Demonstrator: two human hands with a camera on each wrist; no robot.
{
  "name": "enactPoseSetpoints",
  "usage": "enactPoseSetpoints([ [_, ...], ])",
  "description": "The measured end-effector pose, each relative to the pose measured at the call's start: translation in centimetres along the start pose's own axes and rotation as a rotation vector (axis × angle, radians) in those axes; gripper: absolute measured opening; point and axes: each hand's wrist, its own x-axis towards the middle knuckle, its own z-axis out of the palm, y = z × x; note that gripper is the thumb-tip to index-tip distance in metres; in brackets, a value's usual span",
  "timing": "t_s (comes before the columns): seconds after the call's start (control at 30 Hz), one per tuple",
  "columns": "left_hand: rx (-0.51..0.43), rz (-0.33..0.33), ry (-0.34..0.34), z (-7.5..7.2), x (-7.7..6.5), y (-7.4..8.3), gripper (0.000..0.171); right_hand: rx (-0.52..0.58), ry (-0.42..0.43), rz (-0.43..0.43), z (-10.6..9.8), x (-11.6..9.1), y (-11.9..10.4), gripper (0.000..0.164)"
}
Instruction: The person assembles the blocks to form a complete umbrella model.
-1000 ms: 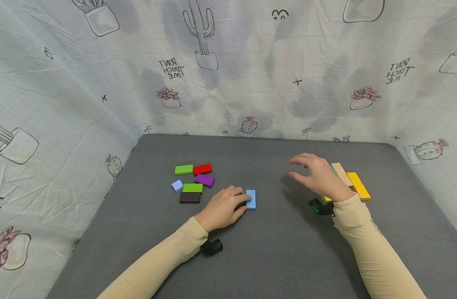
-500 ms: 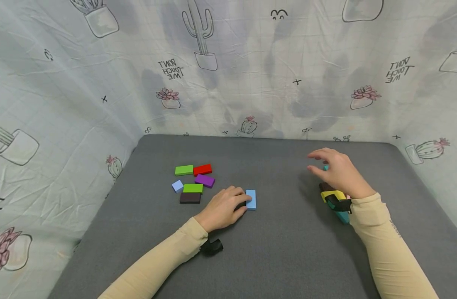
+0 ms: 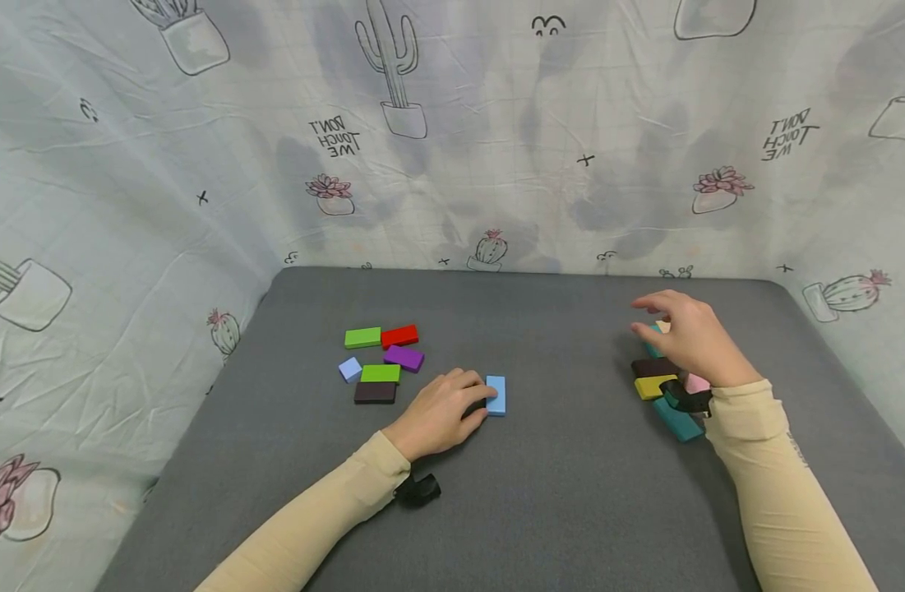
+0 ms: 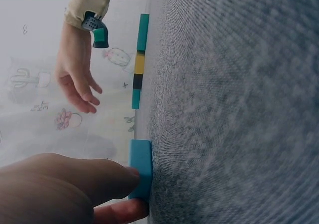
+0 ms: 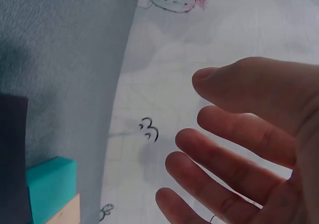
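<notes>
A light blue block (image 3: 499, 403) lies flat on the grey table near its middle. My left hand (image 3: 439, 413) holds it from the left, the index finger over its top and the thumb (image 4: 117, 178) at its side in the left wrist view. On the right, my right hand (image 3: 699, 339) hovers over a group of blocks, fingers apart and loosely bent, holding nothing. Below it lie a dark block (image 3: 650, 367), a yellow block (image 3: 650, 388), a teal block (image 3: 678, 421) and a pink block (image 3: 697, 383). The hand and wrist strap partly cover this group.
To the left lie several more blocks, among them a red block (image 3: 399, 335), a purple block (image 3: 404, 358), a small pale blue block (image 3: 350, 370) and a dark brown block (image 3: 375, 393). A cactus-print cloth (image 3: 452, 164) hangs behind the table and along both sides.
My right hand has moved to the right above the right-hand blocks, uncovering the dark, yellow and teal ones. My left hand and the light blue block have stayed in place.
</notes>
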Motion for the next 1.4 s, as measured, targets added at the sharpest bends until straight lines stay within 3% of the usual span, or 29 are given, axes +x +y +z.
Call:
enactPoseSetpoints([
  [0.6,-0.009,-0.027,-0.010,0.0,-0.1,0.1,0.028,0.023,-0.087,0.100,0.4,0.0,2.4,0.044],
  [0.83,-0.013,-0.025,-0.009,0.1,-0.1,0.1,0.028,0.040,-0.160,0.145,0.6,-0.1,3.0,0.049],
  [1.4,-0.004,-0.010,0.001,0.1,-0.1,0.1,0.027,-0.045,-0.209,0.142,1.8,-0.2,3.8,0.053],
])
